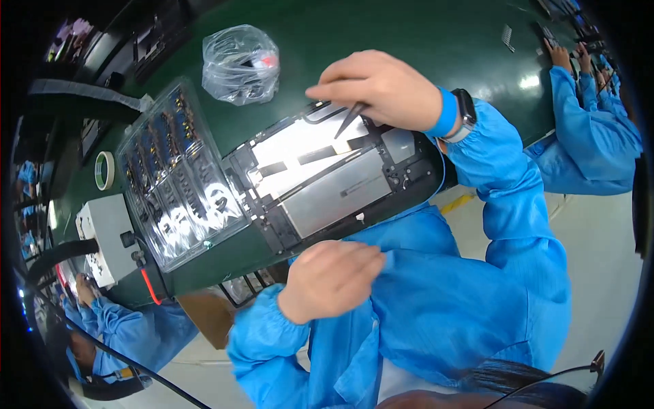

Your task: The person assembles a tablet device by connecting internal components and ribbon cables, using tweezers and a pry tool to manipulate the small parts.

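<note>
Opened tablet-like device (320, 178) lay on the green table (422, 34); above it the right hand's (383, 90) fingers gripped dark tweezers (349, 121); the left hand (332, 281) curled nearby, its grip impossible to tell; the silver battery's (320, 206) print was too small to read

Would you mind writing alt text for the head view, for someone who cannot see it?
A person's right hand holds a dark pointed tool over an opened electronic device on a green table; the left hand hovers nearby. A clear parts tray lies left of the device.
</note>
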`<state>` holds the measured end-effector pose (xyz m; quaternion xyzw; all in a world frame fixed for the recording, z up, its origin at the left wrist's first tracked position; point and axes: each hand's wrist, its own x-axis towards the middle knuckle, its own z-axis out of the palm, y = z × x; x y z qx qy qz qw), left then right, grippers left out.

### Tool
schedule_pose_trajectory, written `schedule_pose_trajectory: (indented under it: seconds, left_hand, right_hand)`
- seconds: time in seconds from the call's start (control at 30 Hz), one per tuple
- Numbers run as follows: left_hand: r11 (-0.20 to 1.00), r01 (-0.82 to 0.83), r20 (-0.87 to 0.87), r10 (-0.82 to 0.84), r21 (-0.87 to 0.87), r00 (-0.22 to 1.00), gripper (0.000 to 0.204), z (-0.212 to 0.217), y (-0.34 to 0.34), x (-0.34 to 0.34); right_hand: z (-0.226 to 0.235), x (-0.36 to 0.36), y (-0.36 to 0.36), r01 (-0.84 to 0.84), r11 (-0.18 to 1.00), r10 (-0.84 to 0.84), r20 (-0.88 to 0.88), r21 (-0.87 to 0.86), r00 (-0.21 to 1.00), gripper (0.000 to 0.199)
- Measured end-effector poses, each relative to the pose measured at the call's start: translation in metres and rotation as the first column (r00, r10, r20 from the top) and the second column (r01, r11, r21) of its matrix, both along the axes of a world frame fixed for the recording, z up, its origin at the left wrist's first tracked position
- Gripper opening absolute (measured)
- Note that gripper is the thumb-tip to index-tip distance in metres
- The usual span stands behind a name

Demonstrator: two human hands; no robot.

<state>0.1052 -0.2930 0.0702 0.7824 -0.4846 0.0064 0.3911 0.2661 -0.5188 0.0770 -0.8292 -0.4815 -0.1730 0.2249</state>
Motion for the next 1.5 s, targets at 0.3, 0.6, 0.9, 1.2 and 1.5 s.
schedule_pose_trajectory:
  seconds: [0.3,0.6,0.9,1.2,1.5]
  left_hand:
    - [0.705,-0.651,-0.893,-0.44,-0.282,-0.089,0.042,-0.035,-0.006,-0.033]
    - [0.539,-0.765,-0.929,-0.103,-0.352,0.355,0.036,-0.05,-0.019,-0.058]
    - [0.178,-0.82,-0.802,0.176,-0.545,0.571,0.03,-0.019,-0.064,-0.012]
    - [0.744,-0.64,0.346,0.662,-0.192,0.665,0.069,0.057,-0.078,0.01]
    - [0.646,-0.751,0.55,0.681,-0.139,0.484,0.062,0.041,-0.09,0.007]
  right_hand:
    - [-0.017,-0.002,0.024,-0.024,0.989,0.012,-0.08,-0.149,0.997,0.026]
    - [0.0,-0.023,0.034,-0.086,0.98,0.014,-0.372,-0.178,0.928,0.027]
    - [0.016,-0.024,0.022,0.133,0.958,-0.014,-0.418,0.255,0.909,0.02]
    - [0.037,-0.027,0.001,0.187,0.459,0.791,-0.495,0.869,0.36,0.033]
    - [0.048,-0.032,0.0,0.127,0.503,0.58,-0.443,0.855,0.683,0.034]
